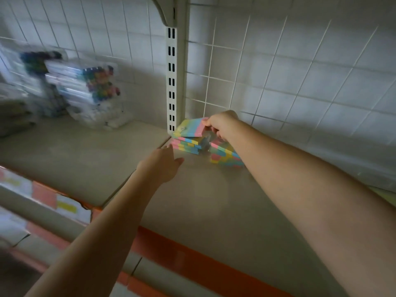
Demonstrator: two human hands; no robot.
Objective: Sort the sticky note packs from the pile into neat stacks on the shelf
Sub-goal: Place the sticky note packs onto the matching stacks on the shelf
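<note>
Under the right hand (218,127), I'm seeing a sticky note pack (190,126) being pinched by its pink edge, tilting over the left stack (188,144). Second stack (225,156) is sitting just below that wrist. Left hand (165,166) is reaching in flat, fingers straight, holding nothing, fingertips nearing the left stack on the shelf (203,200).

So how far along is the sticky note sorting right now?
Partly done. A neat stack sits by the shelf upright. The right hand pinches one pack, tilted above that stack; the left hand reaches in open. A looser pile beside the stack is left to sort.
</note>
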